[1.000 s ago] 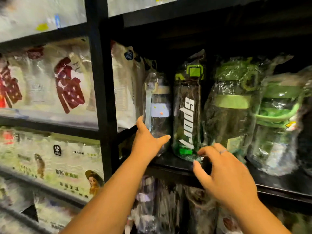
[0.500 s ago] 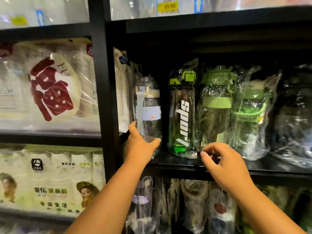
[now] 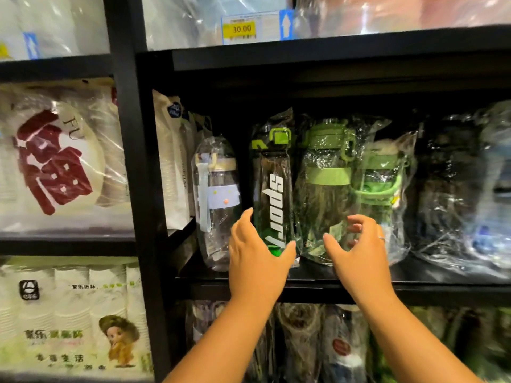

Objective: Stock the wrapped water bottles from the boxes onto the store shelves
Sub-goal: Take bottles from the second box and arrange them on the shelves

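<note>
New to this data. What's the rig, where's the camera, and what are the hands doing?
There is no robot here: a person stocks shelves with bare hands. All three pictures come from one wide-angle camera worn on the person's head, looking forward and down. Only the last picture is the current moment. On the black shelf stand plastic-wrapped bottles. From the left they are a clear bottle, a dark sport bottle, a green-lidded bottle, and then more wrapped ones. The left hand is open, fingers straight, spread in front of the base of the sport bottle. The right hand has loosely curled fingers at the wrap of the green-lidded bottle. Whether it grips the wrap cannot be told. No bottle is lifted off the shelf.
</note>
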The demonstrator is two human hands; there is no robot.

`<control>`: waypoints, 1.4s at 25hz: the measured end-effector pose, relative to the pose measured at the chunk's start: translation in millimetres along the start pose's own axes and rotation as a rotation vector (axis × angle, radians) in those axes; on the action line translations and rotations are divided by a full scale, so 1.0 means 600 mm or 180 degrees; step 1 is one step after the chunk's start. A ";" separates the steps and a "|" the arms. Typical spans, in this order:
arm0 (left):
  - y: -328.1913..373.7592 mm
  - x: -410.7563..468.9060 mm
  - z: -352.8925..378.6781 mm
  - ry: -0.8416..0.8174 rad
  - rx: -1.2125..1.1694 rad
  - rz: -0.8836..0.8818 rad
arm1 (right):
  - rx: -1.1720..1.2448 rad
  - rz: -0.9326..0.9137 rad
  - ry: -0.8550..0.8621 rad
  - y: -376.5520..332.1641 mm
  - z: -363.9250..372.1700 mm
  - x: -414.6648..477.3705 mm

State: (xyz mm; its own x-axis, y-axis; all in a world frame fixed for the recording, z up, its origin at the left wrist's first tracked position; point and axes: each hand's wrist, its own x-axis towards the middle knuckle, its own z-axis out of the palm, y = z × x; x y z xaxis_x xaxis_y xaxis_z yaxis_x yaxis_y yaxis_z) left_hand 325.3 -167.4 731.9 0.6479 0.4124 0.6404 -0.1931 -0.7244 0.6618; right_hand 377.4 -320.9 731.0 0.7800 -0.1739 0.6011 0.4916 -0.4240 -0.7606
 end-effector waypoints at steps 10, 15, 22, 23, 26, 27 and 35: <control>0.012 0.049 0.032 -0.0172 0.0560 -0.0691 | 0.0377 -0.0045 -0.0188 0.022 -0.025 -0.002; 0.017 0.036 0.018 -0.0189 0.0682 -0.0569 | 0.0420 -0.0133 -0.0395 0.026 -0.033 -0.004; 0.042 -0.035 0.052 0.0868 0.0018 0.0427 | 0.0104 -0.0097 0.0311 0.052 -0.100 0.050; 0.054 -0.048 0.069 0.0865 -0.0060 0.0746 | -0.0158 -0.0019 0.0189 0.059 -0.105 0.062; 0.099 -0.054 0.123 0.0192 -0.0013 0.0858 | -0.0641 0.0026 -0.0355 0.073 -0.098 0.089; 0.112 -0.049 0.139 0.0044 -0.0042 0.0671 | -0.0674 0.0114 -0.0457 0.076 -0.095 0.097; 0.115 -0.023 0.175 0.0061 -0.0145 0.0037 | -0.0502 0.0493 -0.0543 0.089 -0.095 0.126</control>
State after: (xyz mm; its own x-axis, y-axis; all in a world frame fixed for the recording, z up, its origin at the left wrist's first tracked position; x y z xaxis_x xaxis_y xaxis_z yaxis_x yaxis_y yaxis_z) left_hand 380.3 -280.9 728.1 0.6312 0.4150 0.6553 -0.2342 -0.7035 0.6710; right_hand 440.9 -407.2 750.0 0.9017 -0.1009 0.4205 0.3055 -0.5396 -0.7845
